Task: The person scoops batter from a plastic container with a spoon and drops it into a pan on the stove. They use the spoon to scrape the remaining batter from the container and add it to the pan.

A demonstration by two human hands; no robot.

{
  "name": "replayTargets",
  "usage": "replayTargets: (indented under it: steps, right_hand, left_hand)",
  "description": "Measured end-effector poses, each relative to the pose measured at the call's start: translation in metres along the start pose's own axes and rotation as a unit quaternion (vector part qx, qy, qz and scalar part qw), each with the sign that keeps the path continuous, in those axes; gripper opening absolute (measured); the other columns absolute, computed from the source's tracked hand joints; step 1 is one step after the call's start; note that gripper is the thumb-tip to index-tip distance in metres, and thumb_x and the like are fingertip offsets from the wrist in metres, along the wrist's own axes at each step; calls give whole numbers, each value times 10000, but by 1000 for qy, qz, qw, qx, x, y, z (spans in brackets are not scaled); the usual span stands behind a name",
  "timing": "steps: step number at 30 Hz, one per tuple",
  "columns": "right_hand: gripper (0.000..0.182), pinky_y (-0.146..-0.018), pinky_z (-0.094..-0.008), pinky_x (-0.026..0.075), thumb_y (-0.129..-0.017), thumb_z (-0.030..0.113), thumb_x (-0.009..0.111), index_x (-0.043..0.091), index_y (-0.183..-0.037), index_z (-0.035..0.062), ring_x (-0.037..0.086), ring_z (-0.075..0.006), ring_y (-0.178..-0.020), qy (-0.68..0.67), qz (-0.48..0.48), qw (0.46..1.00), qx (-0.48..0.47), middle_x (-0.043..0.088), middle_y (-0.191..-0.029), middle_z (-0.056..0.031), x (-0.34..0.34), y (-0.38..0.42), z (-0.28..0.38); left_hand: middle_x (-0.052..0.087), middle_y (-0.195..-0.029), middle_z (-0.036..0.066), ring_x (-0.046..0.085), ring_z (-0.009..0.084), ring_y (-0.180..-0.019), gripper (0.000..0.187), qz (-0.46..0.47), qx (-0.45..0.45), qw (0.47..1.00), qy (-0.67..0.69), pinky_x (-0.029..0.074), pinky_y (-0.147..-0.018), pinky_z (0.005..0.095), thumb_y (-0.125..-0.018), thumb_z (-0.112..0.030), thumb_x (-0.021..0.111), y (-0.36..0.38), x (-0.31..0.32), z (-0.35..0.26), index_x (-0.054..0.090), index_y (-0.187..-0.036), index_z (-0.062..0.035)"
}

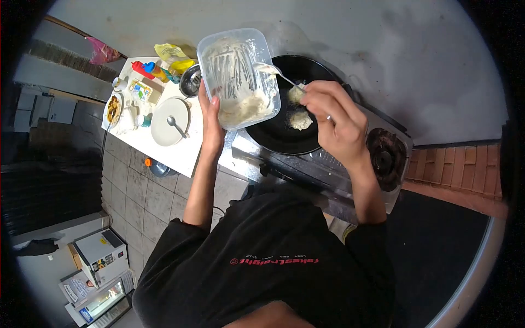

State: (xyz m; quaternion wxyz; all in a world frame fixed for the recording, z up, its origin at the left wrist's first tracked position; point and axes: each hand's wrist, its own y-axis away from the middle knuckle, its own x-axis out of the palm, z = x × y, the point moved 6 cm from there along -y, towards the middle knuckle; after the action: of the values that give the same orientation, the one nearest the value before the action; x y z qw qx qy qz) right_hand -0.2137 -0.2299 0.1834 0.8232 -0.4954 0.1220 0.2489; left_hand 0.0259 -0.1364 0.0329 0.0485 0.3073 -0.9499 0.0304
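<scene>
My left hand (212,117) grips a clear plastic container (232,71) by its near left side, tilted so its inside faces me. Pale batter (249,108) smears its walls and pools at the lower end. In my right hand (340,117) is a metal spoon (288,80), its bowl coated with batter and held at the container's right rim. Beneath both is a black frying pan (273,136). Two dollops show in it: one batter portion (300,120) in plain sight, another (296,95) partly behind the spoon and my fingers.
The pan sits on a gas stove with a bare burner (384,156) to its right. On the white table (183,156) at left are a plate (164,134) with a spoon (176,126), a metal bowl (191,81), sauce bottles (156,71) and a plate of food (114,111).
</scene>
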Motion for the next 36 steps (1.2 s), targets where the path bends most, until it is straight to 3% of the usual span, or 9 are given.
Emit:
replayTargets:
  steps: [4, 6, 10, 12, 15, 19, 23, 33, 36]
  right_hand:
    - [237, -707, -335, 585, -751, -89, 693, 655, -971, -9, 675, -236, -821, 23, -3, 997, -69, 624, -993, -107, 15, 8, 1]
    - [248, -710, -338, 587, -750, -85, 696, 665, -980, 4, 675, -237, -833, 46, 46, 996, -66, 613, -1002, -106, 33, 4, -1]
    - [265, -714, -363, 584, -753, -95, 681, 671, -997, 8, 678, -262, -857, 8, 66, 998, -12, 615, -1013, -118, 59, 8, -4]
    - [206, -712, -356, 577, -816, -91, 665, 669, -1000, 2, 687, -266, -855, -31, 52, 998, 29, 634, -1013, -131, 64, 1, 3]
    - [59, -705, -322, 559, -957, -35, 600, 653, -979, -23, 684, -211, -795, -13, -118, 986, 113, 682, -989, -138, 48, 3, 4]
    - [102, -659, -312, 547, -1006, 23, 556, 640, -987, -30, 682, -188, -748, 78, -204, 955, 199, 687, -903, -132, 41, 30, -13]
    - [124, -657, -319, 547, -1018, 37, 533, 625, -992, -42, 689, -195, -702, 90, -167, 928, 322, 681, -905, -138, 73, 54, -51]
    - [141, -610, -329, 527, -1022, 61, 521, 602, -960, -36, 672, -206, -663, 46, -116, 941, 315, 654, -865, -145, 111, 52, -96]
    - [124, -647, -359, 537, -1006, 44, 526, 600, -954, -40, 684, -274, -700, 36, -99, 933, 343, 656, -870, -165, 118, 50, -99]
  left_hand:
    - [197, -1644, 199, 237, 346, -1515, 825, -13, 42, 996, -72, 294, -1200, 485, -1012, -490, 465, 4, -4, 0, 63, -1632, -123]
    - [180, -1654, 213, 232, 359, -1512, 818, -30, 70, 991, -112, 221, -1223, 465, -1002, -447, 482, 0, -10, -12, 95, -1633, -97]
    - [176, -1659, 217, 210, 345, -1523, 805, -20, 66, 994, -90, 174, -1236, 440, -1007, -418, 475, -14, -33, -9, 102, -1629, -70]
    - [171, -1662, 217, 198, 325, -1531, 788, -14, 79, 994, -79, 148, -1240, 413, -1011, -398, 470, -25, -54, -7, 120, -1621, -42]
    - [183, -1658, 205, 198, 321, -1533, 781, -23, 86, 992, -94, 139, -1242, 413, -1009, -409, 454, -35, -79, -8, 138, -1616, -33]
    - [186, -1655, 200, 204, 324, -1528, 793, -42, 80, 991, -94, 150, -1238, 426, -1007, -440, 452, -45, -104, -11, 137, -1621, -50]
    - [195, -1649, 200, 218, 328, -1518, 799, -53, 60, 994, -68, 161, -1233, 432, -1009, -455, 446, -47, -114, -9, 118, -1627, -69]
    - [204, -1644, 204, 224, 328, -1515, 834, -65, 29, 997, -36, 173, -1228, 431, -996, -484, 467, -45, -116, -3, 106, -1634, -86]
    - [199, -1645, 202, 227, 327, -1514, 829, -62, 29, 997, -36, 177, -1228, 435, -997, -475, 468, -44, -114, -2, 101, -1636, -95]
